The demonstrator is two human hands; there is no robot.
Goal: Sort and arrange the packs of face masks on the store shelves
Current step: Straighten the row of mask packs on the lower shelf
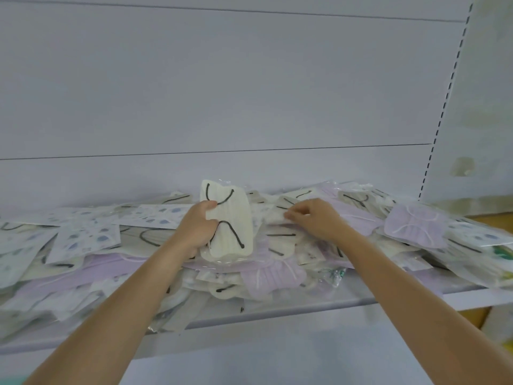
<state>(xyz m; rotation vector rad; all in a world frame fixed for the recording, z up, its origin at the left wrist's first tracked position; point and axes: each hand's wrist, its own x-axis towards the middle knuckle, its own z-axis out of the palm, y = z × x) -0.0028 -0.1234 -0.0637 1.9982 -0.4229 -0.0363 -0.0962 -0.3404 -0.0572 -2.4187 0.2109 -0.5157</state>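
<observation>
Left hand (198,226): fingers and thumb curled round the left edge of a cream pack (229,218) with black ear loops. The pack is held tilted up above the heap, and whether its lower end touches the heap cannot be told.

Right hand (316,220): fingertips (288,215) pinch the edge of a pale pack (273,218) lying on top, just right of the cream pack.

Pile (83,245): cream, lilac and printed packs lie mixed and overlapping along the whole shelf (305,307), not yet sorted. A lilac pack (413,225) sits high on the right and printed packs (155,215) lie to the left.

Front edge: several packs, among them a lilac one (269,276), lie at the lip, and some appear to hang over it.

Back panel (222,93): plain grey, with nothing hung on it.

Risk, slip: the clear film looks slick, and an edge-only grip could let the cream pack slide out of the left hand.

Risk, spill: pulling the pinched pack may drag the overlapped packs with it, and those at the lip would likely go over first.

Risk, mis-sort: many cream packs look alike, so one could easily land in the wrong group.
</observation>
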